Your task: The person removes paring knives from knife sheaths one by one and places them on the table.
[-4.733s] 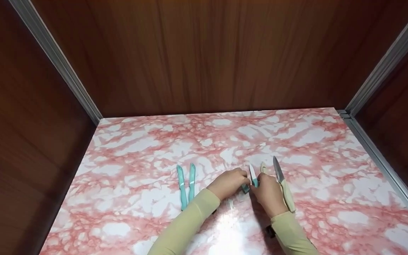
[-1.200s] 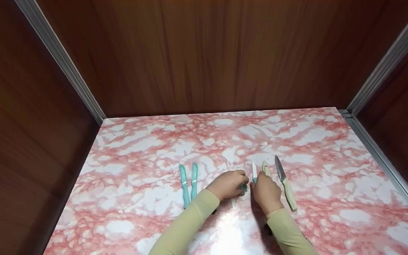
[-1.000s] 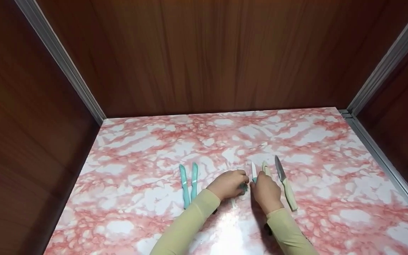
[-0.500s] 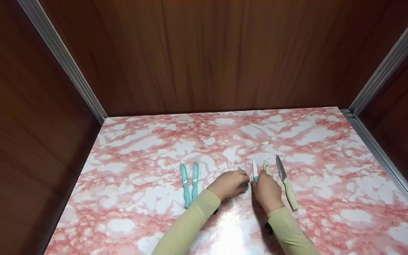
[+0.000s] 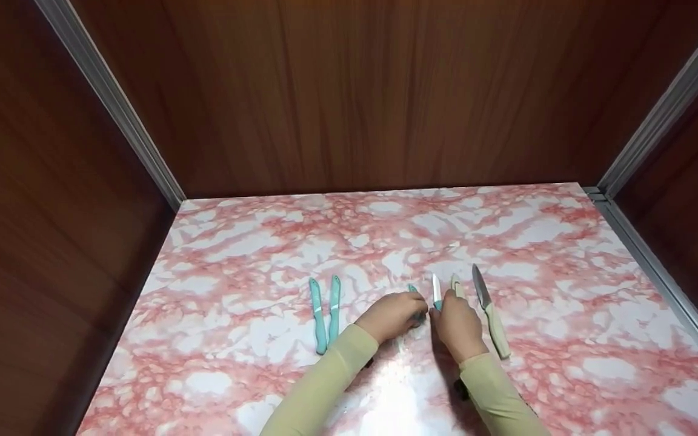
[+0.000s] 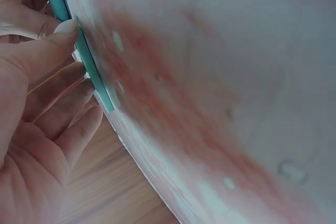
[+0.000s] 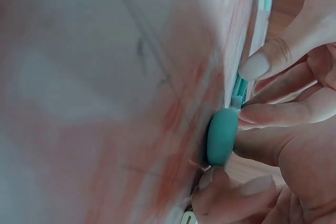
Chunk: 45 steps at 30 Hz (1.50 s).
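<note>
In the head view my left hand [image 5: 390, 316] pinches a teal knife sheath [image 6: 92, 69] lying along the tabletop, its far end showing past the fingers. Just right of it, my right hand [image 5: 459, 324] holds a small knife by its teal handle [image 7: 222, 137], and the pale blade [image 5: 437, 286] points away from me. The fingers hide most of that handle. Beyond the right hand shows the end of a cream sheath [image 5: 457, 284]. Next to it lies a bare knife with a cream handle [image 5: 497, 330] and a grey blade [image 5: 480, 284].
Two teal sheathed knives [image 5: 317, 315] [image 5: 334, 309] lie side by side left of my hands. The marbled red-and-white tabletop [image 5: 234, 272] meets brown wood-grain panels [image 5: 349, 97] at the back and sides, with metal frame posts in the corners.
Since the oldest frame, the teal-handled knife has turned straighter, and the sheath's far end has come into sight beyond my left fingers. Over the last second both hands have hardly moved.
</note>
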Motion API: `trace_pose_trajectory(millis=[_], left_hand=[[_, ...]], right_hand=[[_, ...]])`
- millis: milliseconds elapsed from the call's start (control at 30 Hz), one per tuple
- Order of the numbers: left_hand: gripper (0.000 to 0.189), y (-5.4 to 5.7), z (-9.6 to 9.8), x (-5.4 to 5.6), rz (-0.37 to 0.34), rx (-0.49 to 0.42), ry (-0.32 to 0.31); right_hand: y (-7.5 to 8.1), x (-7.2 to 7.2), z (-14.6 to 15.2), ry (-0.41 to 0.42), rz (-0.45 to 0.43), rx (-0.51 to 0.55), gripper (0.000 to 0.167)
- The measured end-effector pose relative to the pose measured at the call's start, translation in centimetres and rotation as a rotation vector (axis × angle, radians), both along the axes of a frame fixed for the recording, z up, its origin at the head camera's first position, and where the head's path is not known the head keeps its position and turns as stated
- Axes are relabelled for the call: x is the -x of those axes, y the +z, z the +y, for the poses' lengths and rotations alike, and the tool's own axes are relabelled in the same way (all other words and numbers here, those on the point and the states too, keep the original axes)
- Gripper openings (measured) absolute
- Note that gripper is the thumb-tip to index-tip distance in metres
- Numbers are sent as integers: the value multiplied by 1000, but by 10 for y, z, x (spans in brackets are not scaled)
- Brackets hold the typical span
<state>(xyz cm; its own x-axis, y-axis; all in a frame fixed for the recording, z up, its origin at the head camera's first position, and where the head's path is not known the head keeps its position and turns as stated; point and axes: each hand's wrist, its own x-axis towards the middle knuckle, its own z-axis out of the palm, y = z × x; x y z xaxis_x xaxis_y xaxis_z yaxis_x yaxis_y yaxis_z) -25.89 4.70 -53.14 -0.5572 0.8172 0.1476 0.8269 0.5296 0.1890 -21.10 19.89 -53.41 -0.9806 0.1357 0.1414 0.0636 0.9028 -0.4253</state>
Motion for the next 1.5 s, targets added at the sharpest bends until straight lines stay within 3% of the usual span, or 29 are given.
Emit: trace_pose_trajectory(millis=[233, 900, 1267, 1500], left_hand=[[20, 0, 1, -1, -3, -38, -17], [27, -1, 1, -3, -5, -35, -6], [26, 4, -4, -5, -17, -44, 31], [38, 8, -11, -11, -19, -33, 93]], right_hand=[[-1, 2, 0, -3, -12, 27, 27], [-1, 1, -1, 10, 16, 0, 32], [9, -3, -1, -6, 10, -2, 35], [13, -7, -4, -14, 43, 2, 38]])
